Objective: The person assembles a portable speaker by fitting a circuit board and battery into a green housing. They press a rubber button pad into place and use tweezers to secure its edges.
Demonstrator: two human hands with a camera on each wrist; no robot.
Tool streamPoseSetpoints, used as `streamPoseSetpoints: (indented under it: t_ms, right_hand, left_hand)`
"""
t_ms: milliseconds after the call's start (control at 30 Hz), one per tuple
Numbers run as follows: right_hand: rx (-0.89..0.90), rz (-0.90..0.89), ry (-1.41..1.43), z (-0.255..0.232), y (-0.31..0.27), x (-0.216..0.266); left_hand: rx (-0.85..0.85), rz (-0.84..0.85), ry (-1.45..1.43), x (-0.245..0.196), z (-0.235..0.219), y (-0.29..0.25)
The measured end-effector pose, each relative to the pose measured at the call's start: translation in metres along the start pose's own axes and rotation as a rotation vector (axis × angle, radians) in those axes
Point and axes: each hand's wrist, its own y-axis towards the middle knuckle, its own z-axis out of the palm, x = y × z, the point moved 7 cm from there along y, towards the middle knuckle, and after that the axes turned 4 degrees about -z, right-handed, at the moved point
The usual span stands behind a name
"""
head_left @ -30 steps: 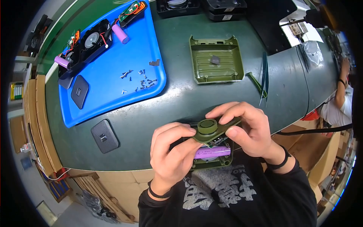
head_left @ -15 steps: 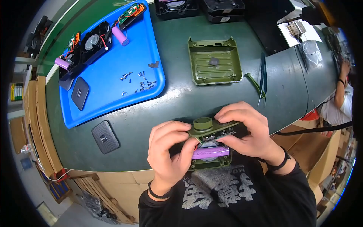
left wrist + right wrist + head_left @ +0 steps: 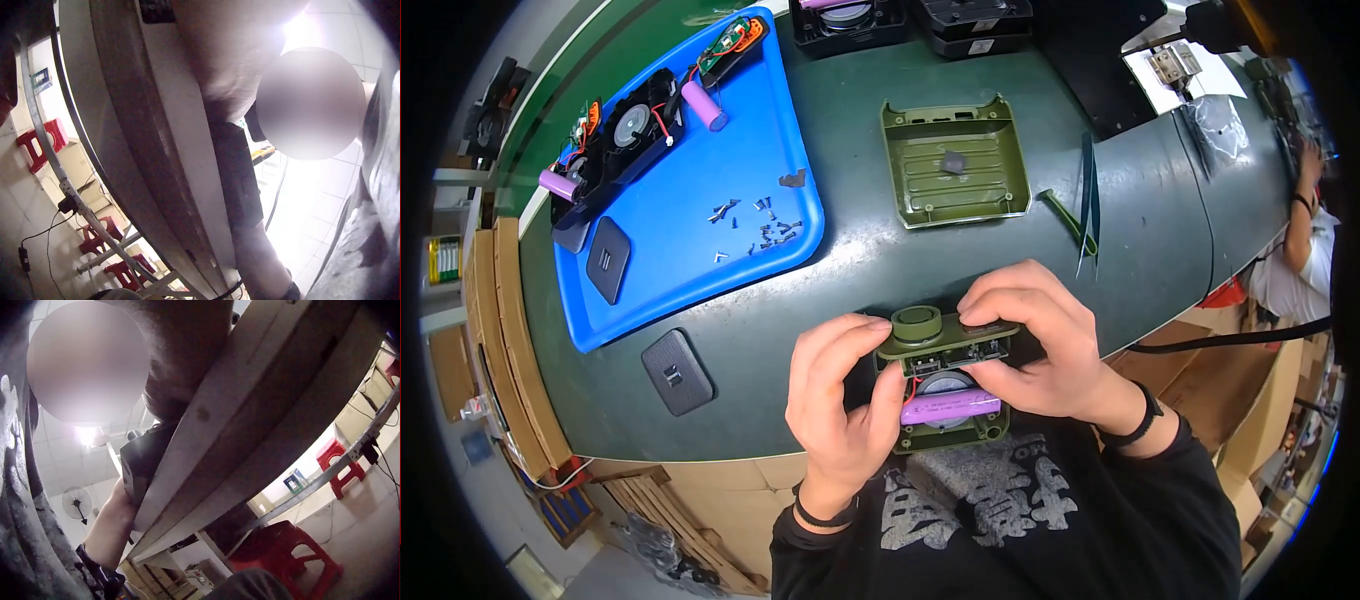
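Observation:
In the head view, both hands hold a green panel with a round knob (image 3: pixel 917 323) at the table's near edge. Circuit-board parts show along the panel's near side. My left hand (image 3: pixel 840 390) grips its left end, fingertips beside the knob and thumb below. My right hand (image 3: pixel 1040 340) pinches the right end between fingers on top and thumb underneath. Below the panel sits an open green housing (image 3: pixel 990 432) with a purple battery cell (image 3: pixel 950 407) lying across a round speaker (image 3: pixel 947 384). A red wire runs near the left thumb. The wrist views mostly show forearms and the table edge.
A green ribbed shell (image 3: pixel 957 190) lies farther back, with tweezers (image 3: pixel 1087 205) and a green strip (image 3: pixel 1065 220) to its right. At left are a blue tray (image 3: pixel 700 262) with several screws and speaker parts, and a dark mesh cover (image 3: pixel 678 372). Black speaker housings (image 3: pixel 850 25) stand at the back.
The knobbed panel has turned from a slant to nearly level and shifted slightly left. More of the speaker beneath shows. Both hands keep their hold, the right fingers regripping farther along the top.

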Motion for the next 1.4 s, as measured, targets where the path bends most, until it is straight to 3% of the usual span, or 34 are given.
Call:
streamPoseSetpoints:
  t_ms: [633, 1400]
  right_hand:
    - [-0.015, -0.083, -0.009, 0.0, 0.003, 0.003]
    - [0.098, 0.016, 0.242, 0.002, 0.0, -0.011]
  left_hand:
    - [-0.003, -0.017, -0.087, 0.005, 0.001, -0.004]
    - [0.019, -0.028, -0.095, 0.006, 0.003, -0.005]
